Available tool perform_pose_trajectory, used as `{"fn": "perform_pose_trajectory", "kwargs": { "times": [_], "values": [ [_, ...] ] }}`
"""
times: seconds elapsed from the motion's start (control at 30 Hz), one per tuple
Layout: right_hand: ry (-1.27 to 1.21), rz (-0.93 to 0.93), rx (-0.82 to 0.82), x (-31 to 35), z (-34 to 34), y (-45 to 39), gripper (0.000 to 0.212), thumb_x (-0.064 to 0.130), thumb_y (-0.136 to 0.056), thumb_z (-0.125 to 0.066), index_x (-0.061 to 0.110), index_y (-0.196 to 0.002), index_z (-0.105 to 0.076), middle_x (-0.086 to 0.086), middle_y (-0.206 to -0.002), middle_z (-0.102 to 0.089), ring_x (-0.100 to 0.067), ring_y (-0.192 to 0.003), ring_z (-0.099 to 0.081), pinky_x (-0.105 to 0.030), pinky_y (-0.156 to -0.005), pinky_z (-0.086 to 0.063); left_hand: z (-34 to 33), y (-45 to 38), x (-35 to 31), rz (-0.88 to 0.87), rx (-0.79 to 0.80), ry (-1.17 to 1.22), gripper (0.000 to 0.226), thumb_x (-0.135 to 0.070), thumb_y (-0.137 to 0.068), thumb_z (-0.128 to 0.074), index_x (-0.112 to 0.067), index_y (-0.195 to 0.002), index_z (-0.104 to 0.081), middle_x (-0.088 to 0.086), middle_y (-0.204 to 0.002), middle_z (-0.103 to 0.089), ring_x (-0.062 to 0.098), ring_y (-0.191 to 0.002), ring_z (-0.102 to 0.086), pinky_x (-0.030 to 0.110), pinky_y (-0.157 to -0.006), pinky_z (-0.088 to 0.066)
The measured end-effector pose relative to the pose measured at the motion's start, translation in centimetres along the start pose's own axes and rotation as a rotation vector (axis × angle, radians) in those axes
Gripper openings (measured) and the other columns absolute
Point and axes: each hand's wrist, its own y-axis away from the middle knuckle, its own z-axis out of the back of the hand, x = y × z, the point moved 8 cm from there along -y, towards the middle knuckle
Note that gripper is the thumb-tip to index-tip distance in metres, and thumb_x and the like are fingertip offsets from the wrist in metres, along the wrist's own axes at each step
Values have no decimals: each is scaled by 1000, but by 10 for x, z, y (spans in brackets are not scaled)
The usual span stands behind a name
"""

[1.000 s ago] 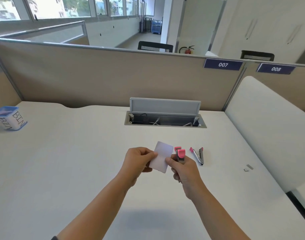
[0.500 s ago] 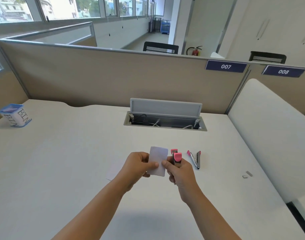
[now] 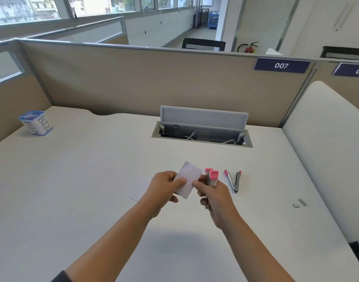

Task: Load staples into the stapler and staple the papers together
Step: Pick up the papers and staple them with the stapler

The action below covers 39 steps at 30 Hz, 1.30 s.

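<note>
Since half a second ago the small white paper [image 3: 187, 180] has tilted, its top corner now leaning toward the upper left of the frame, and both hands hold much the same spot just below the frame's centre.

The left hand [image 3: 164, 188] is closed narrow, thumb and fingers pinching the paper's left edge. The right hand [image 3: 214, 193] pinches the paper's right edge with thumb and forefinger while the rest of it is wrapped around one pink-tipped stapler [image 3: 212, 178], held upright with its two pink ends poking above the fingers. Whether the paper is one sheet or several pressed together cannot be told.

A second stapler [image 3: 233, 181], also pink-tipped, lies hinged open on the white desk [image 3: 93, 180] just right of the right hand. One more sheet [image 3: 138, 189] lies flat on the desk, partly hidden behind the left wrist. Toward the right edge of the frame lie two small grey pieces, likely staple strips [image 3: 299, 203], well apart from the hands.

At centre, above the hands, one cable tray [image 3: 202, 133] sits with its lid raised. One blue-rimmed cup marked BIN [image 3: 37, 123] stands at the left edge.
</note>
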Motion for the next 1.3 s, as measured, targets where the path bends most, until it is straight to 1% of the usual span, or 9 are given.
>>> {"fn": "perform_pose_trajectory", "kwargs": {
  "times": [0.1, 0.27, 0.43, 0.7, 0.87, 1.0, 1.1, 1.2, 1.3],
  "values": [
    [36, -28, -29, -2, 2, -2, 14, 10, -75, -71, 21, -77, -63, 5, -55, -52, -6, -44, -42, -18, -41, -32, 1, 3, 7, 39, -49, 1, 5, -14, -86, -63, -13, -84, -58, 6, -83, -65, 13, -65, -59, 21, -50, -49],
    [54, -17, -135, -3, 8, -7, 15, 8, -72, -74, 16, -78, -63, 1, -61, -57, -8, -49, -47, -12, -35, -32, 8, 9, 2, -134, -277, -402, 48, -24, -78, -68, -28, -118, -42, -10, -106, -56, 12, -95, -57, 24, -70, -44],
    [82, -46, -185, -15, 4, -9, 17, 10, -70, -76, 17, -76, -62, 0, -61, -56, -8, -49, -48, -13, -37, -31, 0, 5, 17, -134, -185, -428, 48, -34, -70, -71, -27, -112, -47, -12, -113, -57, 13, -100, -56, 34, -78, -52],
    [79, -73, -200, -31, -34, -13, 22, 9, -67, -78, 16, -68, -57, 1, -59, -51, -13, -49, -42, -15, -37, -30, 29, -3, 16, -131, -94, -484, 33, -40, -62, -70, -33, -92, -57, -3, -88, -68, 18, -84, -63, 38, -75, -54],
    [87, -75, -224, -32, -55, -17, 25, 11, -66, -78, 18, -66, -54, -1, -60, -49, -16, -50, -38, -19, -41, -29, 48, -13, 22, -131, -113, -616, 89, -38, -73, -70, -21, -147, -23, 1, -135, -52, 21, -118, -51, 23, -84, -36],
    [71, -54, -239, -29, -65, -20, 26, 11, -66, -78, 17, -65, -52, -1, -60, -49, -15, -50, -39, -18, -40, -30, 53, -12, 8, -226, -103, -685, 53, -31, -77, -62, -33, -127, -43, 0, -117, -62, 22, -103, -59, 24, -71, -38],
    [43, -56, -224, -29, -72, -21, 25, 12, -67, -78, 17, -67, -53, 1, -59, -52, -10, -48, -44, -16, -38, -31, 56, -15, 4, -255, -57, -579, 20, -21, -77, -57, -38, -86, -53, -5, -73, -58, 25, -75, -59, 30, -56, -42],
    [34, -72, -188, -33, -77, -22, 24, 15, -71, -76, 18, -67, -53, 2, -58, -52, -9, -47, -44, -17, -40, -32, 65, -25, 21, -62, 37, -249, 51, -23, -76, -68, -24, -125, -55, -10, -97, -64, 16, -88, -65, 24, -67, -51],
    [-4, -76, -173, -34, -80, -22, 24, 17, -72, -75, 19, -66, -52, 3, -57, -50, -8, -46, -43, -21, -44, -31, 68, -29, 25, -22, 90, -147, 60, -20, -73, -71, -23, -128, -48, 0, -108, -67, 10, -78, -67, 16, -63, -48]
  ]
}}
